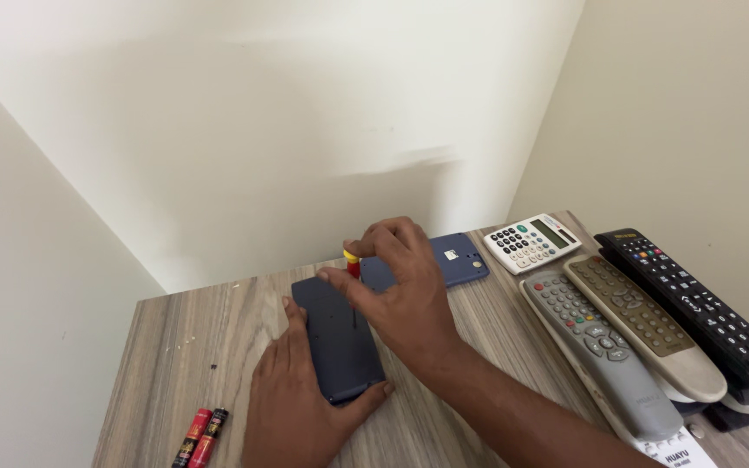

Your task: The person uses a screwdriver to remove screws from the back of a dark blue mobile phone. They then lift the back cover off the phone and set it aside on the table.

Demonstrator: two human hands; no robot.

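I have my left hand [292, 399] pressed flat on the desk [470, 347], fingers spread and pinning the near end of a dark blue device [337, 338] that lies back-side up. My right hand [400, 286] pinches a small screwdriver [352, 264] with a red and yellow handle, held upright, tip down on the device's back panel. The panel is still on, so I judge the screw work as in progress and the opening not yet done; I can't tell whether any screw is already out.

A blue flat piece [457, 258], maybe a cover, lies just behind my right hand, partly hidden by it. Two red and black batteries [201, 438] sit side by side at the near left edge of the desk, well apart from the device. On the right are a white calculator [530, 243], a grey remote [604, 351], a beige remote [643, 325] and a black remote [695, 303], the last three close together.

The screwdriver shaft is thin and hard to make out. The remotes' near ends and my forearms are cut off by the frame.
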